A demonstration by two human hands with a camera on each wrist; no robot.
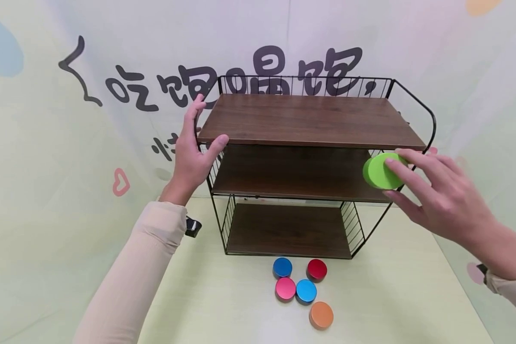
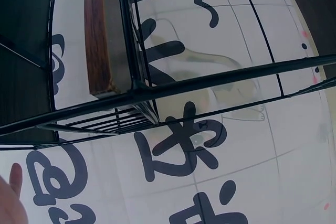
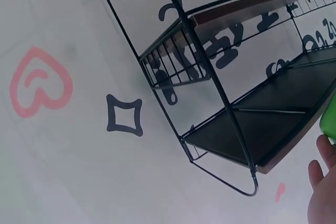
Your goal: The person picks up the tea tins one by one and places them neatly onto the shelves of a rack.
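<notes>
A three-tier shelf rack (image 1: 301, 119) with dark wooden boards and a black wire frame stands on the table. My left hand (image 1: 193, 150) is at its upper left corner, thumb near the top board's front edge and fingers spread along the side frame. In my right hand (image 1: 443, 196) I hold a round lime-green tin (image 1: 384, 171) between fingers and thumb, in front of the rack's right side near the middle board. The right wrist view catches only an edge of the green tin (image 3: 329, 121), beside a few fingertips (image 3: 324, 148).
On the pale table (image 1: 223, 296) before the rack lie several round tins: dark blue (image 1: 282, 267), red (image 1: 317, 270), pink (image 1: 285, 289), light blue (image 1: 306, 291) and orange (image 1: 321, 315). A printed cloth (image 1: 112, 134) with large dark characters hangs behind.
</notes>
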